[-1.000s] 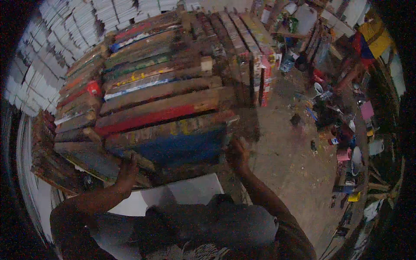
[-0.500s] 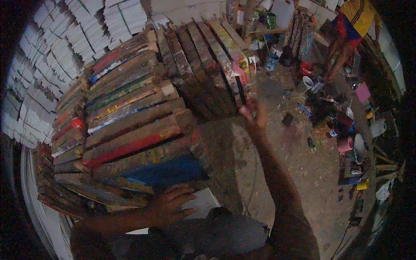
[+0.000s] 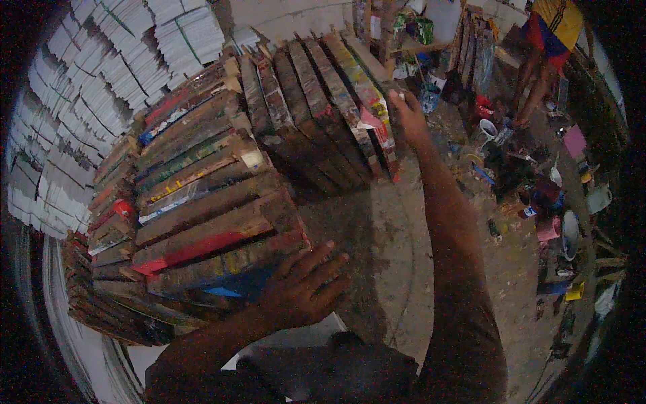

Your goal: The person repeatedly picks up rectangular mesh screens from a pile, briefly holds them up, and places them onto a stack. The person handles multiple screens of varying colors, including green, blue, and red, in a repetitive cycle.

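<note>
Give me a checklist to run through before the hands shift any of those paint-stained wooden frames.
1. Left hand lies flat on the near stack of frames, fingers spread, gripping nothing: ok.
2. Right hand has reached the end frame of the far leaning row: ok; firmness of grip: cannot tell.
3. Bare floor between both stacks: ok.
4. Cups and pots cluttering the ground on the right: not ok for stepping that way.
5. Another person is bent over at the far right: not ok, watch clearance.
</note>
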`<action>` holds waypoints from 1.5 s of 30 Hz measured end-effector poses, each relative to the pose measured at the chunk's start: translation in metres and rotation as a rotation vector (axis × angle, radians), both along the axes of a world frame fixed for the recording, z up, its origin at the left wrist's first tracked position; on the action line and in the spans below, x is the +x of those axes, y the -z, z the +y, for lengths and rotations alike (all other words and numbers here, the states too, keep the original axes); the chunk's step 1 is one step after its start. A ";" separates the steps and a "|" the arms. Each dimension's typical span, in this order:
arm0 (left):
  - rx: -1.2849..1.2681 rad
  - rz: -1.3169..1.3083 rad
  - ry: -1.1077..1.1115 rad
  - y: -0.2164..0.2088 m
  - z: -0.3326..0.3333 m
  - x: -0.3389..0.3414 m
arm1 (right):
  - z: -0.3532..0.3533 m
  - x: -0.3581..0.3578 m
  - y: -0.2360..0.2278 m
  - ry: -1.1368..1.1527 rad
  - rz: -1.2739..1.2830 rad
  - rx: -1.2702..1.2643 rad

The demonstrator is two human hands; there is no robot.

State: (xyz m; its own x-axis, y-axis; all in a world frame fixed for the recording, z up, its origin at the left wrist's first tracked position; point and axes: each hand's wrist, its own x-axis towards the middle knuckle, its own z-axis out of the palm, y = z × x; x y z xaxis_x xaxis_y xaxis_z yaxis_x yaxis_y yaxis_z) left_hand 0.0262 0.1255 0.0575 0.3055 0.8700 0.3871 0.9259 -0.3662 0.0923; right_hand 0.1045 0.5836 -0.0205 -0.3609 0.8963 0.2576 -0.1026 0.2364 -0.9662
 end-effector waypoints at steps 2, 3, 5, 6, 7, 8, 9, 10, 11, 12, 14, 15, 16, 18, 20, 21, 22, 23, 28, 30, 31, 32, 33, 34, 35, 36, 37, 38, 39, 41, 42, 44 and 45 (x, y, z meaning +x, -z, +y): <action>0.012 0.060 -0.004 0.009 0.003 -0.003 | -0.001 0.021 0.001 -0.059 0.237 -0.024; 0.022 0.119 -0.016 0.012 0.001 -0.004 | 0.001 0.030 0.003 -0.098 0.357 -0.042; 0.030 0.161 -0.009 0.020 0.003 -0.004 | 0.027 0.063 0.035 0.038 0.261 -0.082; 0.024 0.152 -0.010 0.022 0.004 -0.005 | 0.030 0.073 0.040 0.092 0.220 -0.042; 0.016 0.144 -0.020 0.023 0.003 -0.005 | 0.026 0.076 0.040 0.139 0.179 -0.007; 0.010 0.144 -0.029 0.025 0.003 -0.005 | 0.018 0.086 0.042 0.176 0.145 0.089; 0.004 0.146 -0.044 0.025 0.002 -0.005 | -0.001 0.094 0.035 0.207 0.114 0.186; 0.000 0.146 -0.051 0.025 0.002 -0.004 | -0.021 0.107 0.029 0.244 0.081 0.286; 0.037 0.147 -0.051 0.025 0.003 -0.003 | -0.027 0.129 0.034 0.215 0.083 0.364; 0.077 0.147 -0.050 0.027 0.006 -0.001 | -0.033 0.153 0.041 0.188 0.085 0.442; 0.092 0.161 -0.025 0.023 0.008 -0.001 | -0.038 0.209 0.064 0.160 0.123 0.443; 0.069 0.171 -0.005 0.019 0.007 -0.003 | -0.051 0.225 0.072 0.227 0.125 0.394; 0.044 0.178 0.014 0.017 0.006 -0.005 | -0.063 0.233 0.075 0.293 0.121 0.344; 0.062 0.163 -0.001 0.016 0.006 -0.004 | -0.091 0.247 0.073 0.396 0.189 0.199; 0.074 0.155 -0.025 0.014 0.001 -0.006 | -0.155 0.218 0.031 0.428 0.533 -0.164; 0.085 0.148 -0.024 0.013 -0.001 -0.006 | -0.181 0.214 0.006 0.437 0.632 -0.257; 0.101 0.130 -0.001 0.012 0.000 -0.006 | -0.189 0.250 0.032 0.382 0.666 -0.232; 0.110 0.106 -0.001 0.013 0.000 -0.005 | -0.197 0.267 0.043 0.362 0.545 -0.114; 0.156 -0.055 -0.010 0.014 -0.002 -0.008 | -0.250 0.341 0.057 0.400 -0.289 0.833; 0.217 -0.099 -0.230 0.001 -0.002 -0.002 | -0.271 0.354 0.059 0.412 -0.226 0.875; 0.234 -0.067 -0.319 -0.004 -0.002 -0.002 | -0.288 0.341 0.058 0.417 -0.075 0.722; 0.248 -0.040 -0.403 -0.007 0.000 -0.003 | -0.308 0.324 0.057 0.420 0.068 0.569; 0.247 0.036 -0.464 -0.008 0.003 -0.008 | -0.329 0.306 0.055 0.416 0.209 0.411; 0.247 0.069 -0.484 -0.008 0.004 -0.009 | -0.347 0.294 0.054 0.413 0.345 0.253; 0.246 0.103 -0.504 -0.008 0.005 -0.011 | -0.355 0.294 0.061 0.404 0.407 0.155; 0.246 0.098 -0.490 -0.009 0.005 -0.012 | -0.362 0.295 0.067 0.397 0.473 0.057; 0.246 0.095 -0.478 -0.012 0.003 -0.012 | -0.366 0.295 0.078 0.385 0.470 0.021; 0.274 0.085 -0.469 -0.011 0.003 -0.014 | -0.367 0.298 0.084 0.428 0.348 0.066; 0.302 0.073 -0.460 -0.008 0.006 -0.015 | -0.368 0.294 0.080 0.473 0.226 0.112; 0.293 0.071 -0.450 -0.006 0.003 -0.018 | -0.371 0.286 0.069 0.560 -0.068 0.295; 0.259 0.078 -0.444 -0.010 0.001 -0.019 | -0.372 0.282 0.064 0.559 -0.119 0.355; 0.210 0.067 -0.414 -0.012 -0.001 -0.021 | -0.374 0.270 0.056 0.419 0.093 0.418; 0.197 0.046 -0.398 -0.011 -0.001 -0.020 | -0.375 0.262 0.046 0.365 0.157 0.493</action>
State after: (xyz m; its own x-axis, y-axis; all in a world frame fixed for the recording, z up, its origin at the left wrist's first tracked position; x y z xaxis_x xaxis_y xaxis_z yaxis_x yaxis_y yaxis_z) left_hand 0.0062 0.1243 0.0686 -0.0171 0.8342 0.5512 0.9999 0.0130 0.0113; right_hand 0.3663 0.2086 -0.0669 0.0214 0.7173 0.6964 -0.0631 0.6962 -0.7151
